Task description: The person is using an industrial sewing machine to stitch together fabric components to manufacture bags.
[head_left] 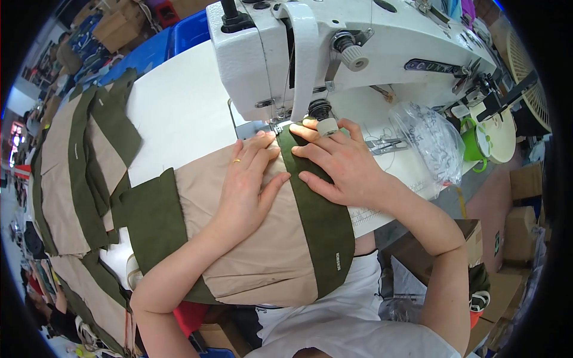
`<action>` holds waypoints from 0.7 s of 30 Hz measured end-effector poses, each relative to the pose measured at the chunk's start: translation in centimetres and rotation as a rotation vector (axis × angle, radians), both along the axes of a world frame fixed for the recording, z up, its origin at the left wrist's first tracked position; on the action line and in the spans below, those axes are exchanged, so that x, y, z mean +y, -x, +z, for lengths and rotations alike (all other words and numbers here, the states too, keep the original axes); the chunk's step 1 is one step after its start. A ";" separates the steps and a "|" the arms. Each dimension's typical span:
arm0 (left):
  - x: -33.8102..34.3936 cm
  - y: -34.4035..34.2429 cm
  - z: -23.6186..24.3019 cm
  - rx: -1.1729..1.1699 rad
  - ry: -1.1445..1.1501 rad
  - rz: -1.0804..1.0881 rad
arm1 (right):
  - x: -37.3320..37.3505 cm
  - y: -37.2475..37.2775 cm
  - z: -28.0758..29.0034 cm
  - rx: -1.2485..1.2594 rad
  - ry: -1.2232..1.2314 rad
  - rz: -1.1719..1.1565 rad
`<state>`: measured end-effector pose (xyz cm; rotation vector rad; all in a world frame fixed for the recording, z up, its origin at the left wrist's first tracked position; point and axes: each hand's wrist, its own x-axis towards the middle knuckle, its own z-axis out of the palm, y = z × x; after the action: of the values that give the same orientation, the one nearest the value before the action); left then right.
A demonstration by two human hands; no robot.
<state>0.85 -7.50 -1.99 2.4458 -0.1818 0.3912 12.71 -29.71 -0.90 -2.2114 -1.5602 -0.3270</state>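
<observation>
A beige and dark green fabric piece (250,238) lies on the white sewing table and hangs over its front edge toward my lap. My left hand (246,179) rests flat on the beige part, fingers stretched toward the presser foot (277,127). On the green strip (319,224) my right hand (337,158) lies with its fingers spread, just right of the seam between the two colours. Both hands press the cloth down close to the needle area of the white sewing machine (245,65). The far edge of the cloth at the foot is partly hidden by my fingers.
More green and beige pieces (57,179) are heaped at the table's left. Right of my right hand lie metal thread snips (385,145) and a clear plastic bag (427,143). A green cup (474,143) stands farther right. Cardboard boxes (525,182) are beyond.
</observation>
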 end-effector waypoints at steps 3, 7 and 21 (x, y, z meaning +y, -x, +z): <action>0.0 0.0 0.2 0.015 0.017 0.009 | 0.1 0.0 -0.1 -0.006 -0.011 -0.004; -0.2 -0.1 0.2 0.008 0.005 0.010 | 0.0 -0.1 -0.2 -0.011 -0.019 -0.005; -0.2 -0.2 0.1 -0.051 -0.018 0.009 | -0.1 -0.9 -0.6 0.035 -0.057 0.018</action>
<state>1.08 -7.73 -1.89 2.4568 -0.1964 0.4583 13.64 -29.80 -1.46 -2.1476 -1.5327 -0.3210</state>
